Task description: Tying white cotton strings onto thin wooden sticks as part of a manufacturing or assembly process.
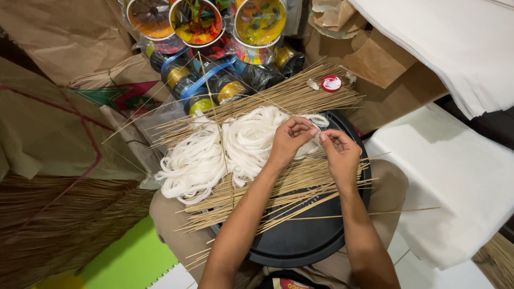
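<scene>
Matt wood sticks (278,184), soft white string (214,150), glossy blk plastic tray (305,241).

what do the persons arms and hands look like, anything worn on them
Both forearms are bare up to the bottom edge of the picture, with no sleeves in view. The left hand and the right hand wear no gloves, and no rings, watch or bracelets show on them or on the wrists. The fingernails look short and unpainted. No marks or bandages can be made out.

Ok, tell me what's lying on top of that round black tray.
On the black tray: a spread of thin bamboo sticks, white string bundles over them, and both hands, left and right, pinching string. The tray's middle under these is hidden.
</scene>
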